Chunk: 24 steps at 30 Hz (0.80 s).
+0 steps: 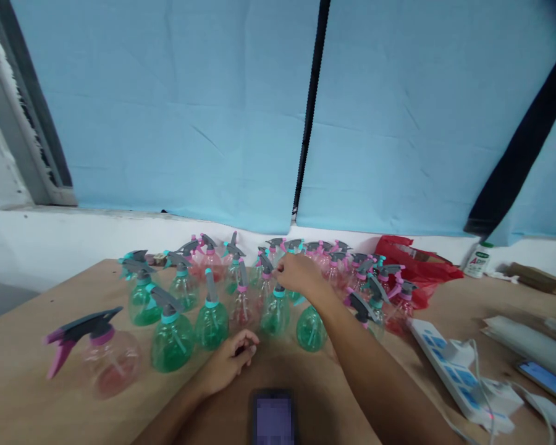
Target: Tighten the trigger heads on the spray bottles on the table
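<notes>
My right hand point(301, 273) reaches in among the spray bottles. Its fingers are closed at the grey sprayer head of a green spray bottle point(275, 315) with a teal collar; part of that head is hidden by the fingers. My left hand point(231, 361) lies low over the table, its fingers loosely curled and thumb apart, with nothing in it. Just beyond it stand a green bottle point(212, 324) and a pink bottle point(242, 309). Another green bottle point(311, 329) is beside my right forearm. Left of my left hand are a green bottle point(171, 343) and a pink bottle point(113, 364).
Several more pink and green spray bottles crowd the table point(23, 352) toward the wall. On the right are a red plastic bag point(408, 266), a white bottle point(479, 259), a power strip point(449, 371) with chargers and cables, and a phone point(549, 380). A dark-framed device point(274, 420) shows at the bottom.
</notes>
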Tool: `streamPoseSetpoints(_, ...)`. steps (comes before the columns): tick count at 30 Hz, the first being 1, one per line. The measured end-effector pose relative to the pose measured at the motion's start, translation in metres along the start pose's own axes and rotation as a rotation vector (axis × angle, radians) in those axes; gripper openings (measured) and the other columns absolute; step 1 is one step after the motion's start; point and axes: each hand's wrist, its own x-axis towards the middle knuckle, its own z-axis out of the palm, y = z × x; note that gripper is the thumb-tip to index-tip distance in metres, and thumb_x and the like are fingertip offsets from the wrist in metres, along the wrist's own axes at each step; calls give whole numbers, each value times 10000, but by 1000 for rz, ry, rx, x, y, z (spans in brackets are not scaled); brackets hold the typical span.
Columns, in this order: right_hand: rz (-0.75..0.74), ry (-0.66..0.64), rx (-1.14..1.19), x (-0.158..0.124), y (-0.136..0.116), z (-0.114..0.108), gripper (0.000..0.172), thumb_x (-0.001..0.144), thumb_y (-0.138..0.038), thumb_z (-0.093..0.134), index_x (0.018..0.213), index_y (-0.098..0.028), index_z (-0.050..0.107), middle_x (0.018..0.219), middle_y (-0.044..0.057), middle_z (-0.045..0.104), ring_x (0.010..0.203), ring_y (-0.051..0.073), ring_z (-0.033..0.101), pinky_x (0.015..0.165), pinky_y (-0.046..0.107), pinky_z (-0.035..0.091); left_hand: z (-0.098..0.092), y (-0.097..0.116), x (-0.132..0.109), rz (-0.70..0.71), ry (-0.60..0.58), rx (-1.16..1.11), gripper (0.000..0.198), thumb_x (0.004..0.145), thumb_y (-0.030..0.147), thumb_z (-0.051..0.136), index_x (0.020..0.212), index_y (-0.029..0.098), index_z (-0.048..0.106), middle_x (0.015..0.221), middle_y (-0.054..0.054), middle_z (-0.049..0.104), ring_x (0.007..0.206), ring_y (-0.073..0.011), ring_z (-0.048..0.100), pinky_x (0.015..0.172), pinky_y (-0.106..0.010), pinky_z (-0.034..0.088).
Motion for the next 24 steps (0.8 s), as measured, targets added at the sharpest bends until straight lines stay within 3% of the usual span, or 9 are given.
streamPoseSetpoints(3,-142,16,77,-10,1,-1,124,801,-260,629,879,-233,722,877,47,735,846,224,655,674,283,391,1,-1,1,7,22,-27,370,936,569,484,1059,221,483,703,67,521,519,-87,425,501,-206,334)
streamPoseSetpoints(8,-490,102,157,-32,7,3,127,822,-149,585,896,-214,665,848,39,684,862,190,590,678,263,344,1,-5,2,28,47,-65,294,941,517,493,983,234,427,691,76,524,490,-76,417,477,-192,325)
streamPoseSetpoints(12,-610,171,177,-51,10,11,167,861,-128,536,959,-218,636,880,43,678,864,199,573,705,283,371,1,-8,5,52,54,-80,218,934,429,500,914,233,409,688,69,521,526,-91,444,478,-191,357)
streamPoseSetpoints(18,-565,288,494,-70,2,47,462,878,-217,584,1335,-265,532,1051,57,695,914,214,636,785,314,478,0,-3,4,80,78,-119,175,928,386,483,923,230,404,723,53,504,599,-115,491,482,-193,393)
streamPoseSetpoints(24,-368,474,1009,-70,-12,114,332,811,-264,683,1137,-236,632,959,29,696,871,185,649,794,301,531,2,-8,3,74,106,-123,151,899,336,507,963,230,422,734,53,506,562,-108,471,478,-205,387)
